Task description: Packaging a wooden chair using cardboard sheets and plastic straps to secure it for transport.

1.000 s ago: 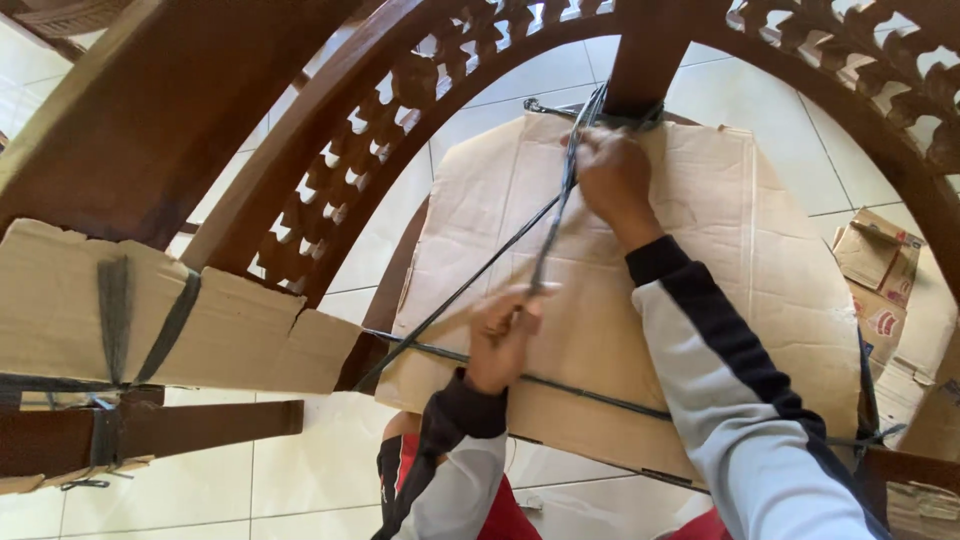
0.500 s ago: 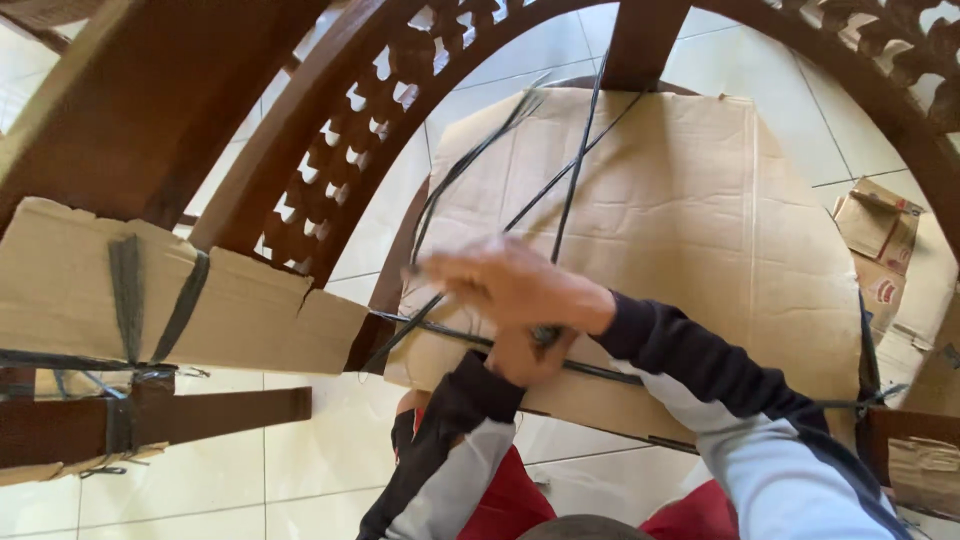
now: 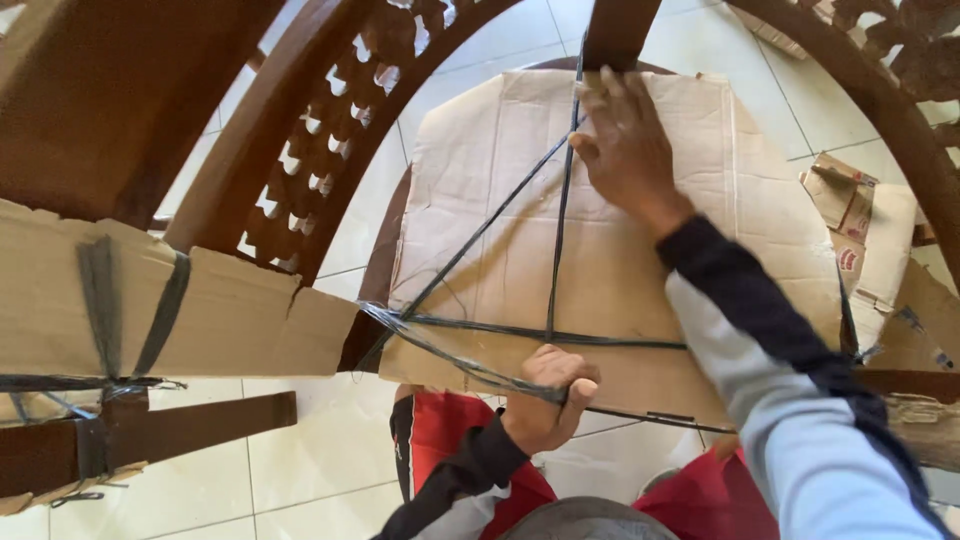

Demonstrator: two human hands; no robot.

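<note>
A carved dark wooden chair (image 3: 300, 150) has its seat covered by a brown cardboard sheet (image 3: 690, 290). Black plastic twine (image 3: 555, 250) runs over the cardboard in straight and diagonal lines. My left hand (image 3: 550, 395) is fisted on the twine at the seat's near edge, pulling it taut. My right hand (image 3: 625, 145) lies flat, fingers spread, on the cardboard beside the twine near the chair's back post (image 3: 615, 30).
A cardboard wrap (image 3: 150, 310) tied with dark twine covers the left armrest. Loose cardboard scraps (image 3: 850, 215) lie on the white tiled floor (image 3: 300, 470) at right. The carved arch rail (image 3: 900, 90) curves over the seat. My red-clothed knees (image 3: 450, 440) show below.
My right hand moved from the near edge of the seat up to the far end by the back post. My left hand dropped lower and pulled the twine tight along the front edge.
</note>
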